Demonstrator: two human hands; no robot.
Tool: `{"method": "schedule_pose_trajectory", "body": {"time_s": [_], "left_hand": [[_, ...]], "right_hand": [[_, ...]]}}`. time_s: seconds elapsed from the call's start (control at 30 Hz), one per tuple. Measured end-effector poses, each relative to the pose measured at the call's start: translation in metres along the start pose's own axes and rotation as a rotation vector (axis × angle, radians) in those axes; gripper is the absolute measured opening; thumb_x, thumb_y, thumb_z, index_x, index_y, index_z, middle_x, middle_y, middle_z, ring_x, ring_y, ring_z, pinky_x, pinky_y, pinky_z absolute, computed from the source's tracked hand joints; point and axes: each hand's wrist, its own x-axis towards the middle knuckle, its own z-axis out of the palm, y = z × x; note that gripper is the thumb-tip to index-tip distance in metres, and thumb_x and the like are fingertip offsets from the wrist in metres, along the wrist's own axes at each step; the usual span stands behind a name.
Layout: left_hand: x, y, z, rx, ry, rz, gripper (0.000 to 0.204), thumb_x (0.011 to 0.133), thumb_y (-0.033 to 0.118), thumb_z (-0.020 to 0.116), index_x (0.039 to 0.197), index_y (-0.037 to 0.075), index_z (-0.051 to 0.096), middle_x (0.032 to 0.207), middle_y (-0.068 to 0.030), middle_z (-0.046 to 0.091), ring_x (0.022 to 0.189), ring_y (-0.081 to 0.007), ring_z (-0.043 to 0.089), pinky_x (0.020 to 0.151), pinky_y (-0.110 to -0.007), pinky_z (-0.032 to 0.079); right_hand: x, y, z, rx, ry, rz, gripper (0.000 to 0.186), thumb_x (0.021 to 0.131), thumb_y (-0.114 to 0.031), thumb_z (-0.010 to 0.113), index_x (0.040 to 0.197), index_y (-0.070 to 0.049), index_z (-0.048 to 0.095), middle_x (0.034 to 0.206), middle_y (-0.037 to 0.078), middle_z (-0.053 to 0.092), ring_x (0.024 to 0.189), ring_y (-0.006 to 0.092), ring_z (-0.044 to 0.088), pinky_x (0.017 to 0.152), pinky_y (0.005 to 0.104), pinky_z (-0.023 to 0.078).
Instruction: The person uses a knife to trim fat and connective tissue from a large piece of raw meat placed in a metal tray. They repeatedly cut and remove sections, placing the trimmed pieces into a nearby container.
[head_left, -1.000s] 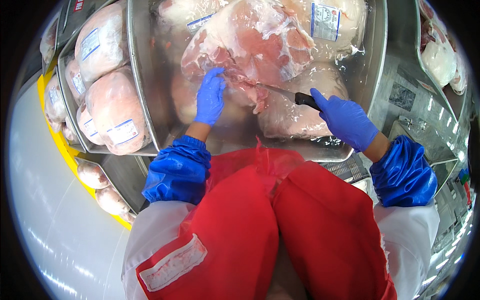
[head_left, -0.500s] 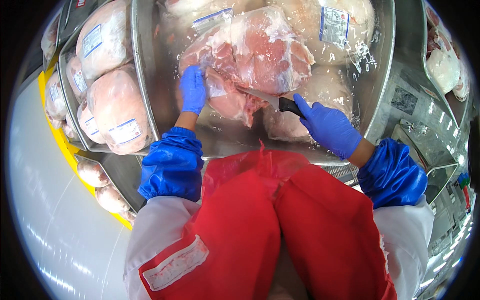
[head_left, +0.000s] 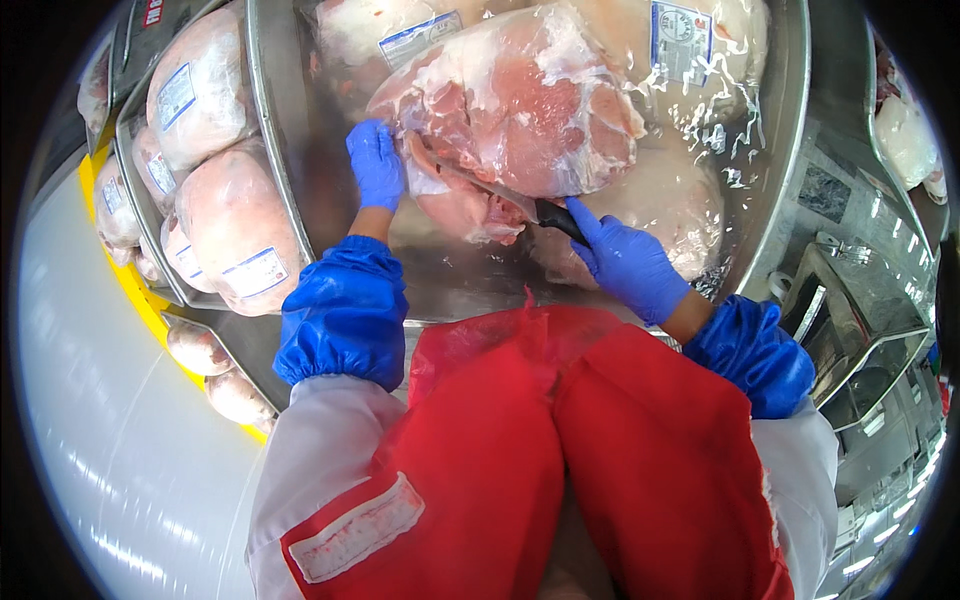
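A large raw cut of pink meat (head_left: 540, 100) with white fat lies on bagged meat in a metal tub. A flap of meat (head_left: 450, 205) hangs at its near left side. My left hand (head_left: 376, 165), in a blue glove, is closed at the left end of this flap; its fingertips are partly hidden. My right hand (head_left: 632, 258), also gloved in blue, grips the black handle of a knife (head_left: 558, 218). The blade points left and lies along the seam between flap and main cut. Its tip cannot be clearly made out against the meat.
The metal tub's right wall (head_left: 785, 150) rises beyond my right hand. Bagged meat pieces with labels (head_left: 235, 225) fill another tub on the left. A metal frame (head_left: 850, 320) stands at the right. My red apron (head_left: 480, 430) touches the tub's near edge.
My right hand and the knife have moved left, the blade lying further along the seam. My left hand has shifted slightly left and away from me. The whole view has also shifted a little.
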Motion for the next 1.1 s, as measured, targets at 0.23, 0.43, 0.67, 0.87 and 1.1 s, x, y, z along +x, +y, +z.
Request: {"method": "schedule_pose_trajectory", "body": {"time_s": [0.23, 0.43, 0.67, 0.87, 1.1], "left_hand": [[0.002, -0.004, 0.01, 0.08, -0.139, -0.126, 0.015, 0.087, 0.014, 0.045, 0.087, 0.002, 0.053, 0.088, -0.0211, 0.054, 0.082, -0.0374, 0.048, 0.075, -0.044, 0.038], [0.007, -0.015, 0.022, 0.19, -0.023, 0.069, 0.015, 0.089, 0.014, 0.045, 0.088, 0.001, 0.053, 0.082, -0.02, 0.054, 0.078, -0.0366, 0.05, 0.072, -0.042, 0.04], [0.028, -0.029, 0.017, -0.105, -0.175, -0.123, 0.016, 0.088, 0.013, 0.046, 0.086, -0.003, 0.05, 0.085, -0.0219, 0.055, 0.075, -0.0365, 0.052, 0.072, -0.039, 0.042], [0.031, -0.036, 0.018, -0.174, -0.248, -0.204, 0.018, 0.09, 0.016, 0.046, 0.085, 0.0, 0.05, 0.074, -0.0123, 0.053, 0.066, -0.0213, 0.047, 0.064, -0.034, 0.043], [0.035, -0.023, 0.019, -0.183, -0.258, -0.318, 0.018, 0.09, 0.018, 0.047, 0.083, 0.001, 0.049, 0.069, -0.0114, 0.049, 0.063, -0.019, 0.042, 0.061, -0.032, 0.041]], "right_hand": [[-0.026, -0.012, -0.048, -0.032, -0.158, 0.07, 0.052, 0.086, -0.021, 0.049, 0.133, -0.013, 0.027, 0.073, 0.018, 0.056, 0.058, 0.0352, 0.057, 0.049, 0.0437, 0.046], [-0.038, -0.014, -0.07, 0.256, -0.318, 0.143, 0.057, 0.086, -0.018, 0.05, 0.138, -0.017, 0.024, 0.081, 0.022, 0.058, 0.067, 0.0394, 0.057, 0.06, 0.0455, 0.045], [-0.01, 0.003, -0.086, 0.465, -0.323, 0.043, 0.049, 0.085, -0.018, 0.05, 0.132, -0.013, 0.035, 0.096, 0.025, 0.058, 0.085, 0.0433, 0.056, 0.074, 0.0462, 0.045], [-0.004, 0.002, -0.068, 0.454, -0.275, 0.021, 0.053, 0.084, -0.016, 0.049, 0.134, -0.014, 0.031, 0.092, 0.025, 0.059, 0.08, 0.0426, 0.056, 0.071, 0.0466, 0.045], [-0.019, 0.002, -0.023, -0.049, -0.178, 0.022, 0.066, 0.08, -0.008, 0.048, 0.139, -0.021, 0.022, 0.071, 0.019, 0.053, 0.056, 0.0344, 0.057, 0.047, 0.0441, 0.046]]}}
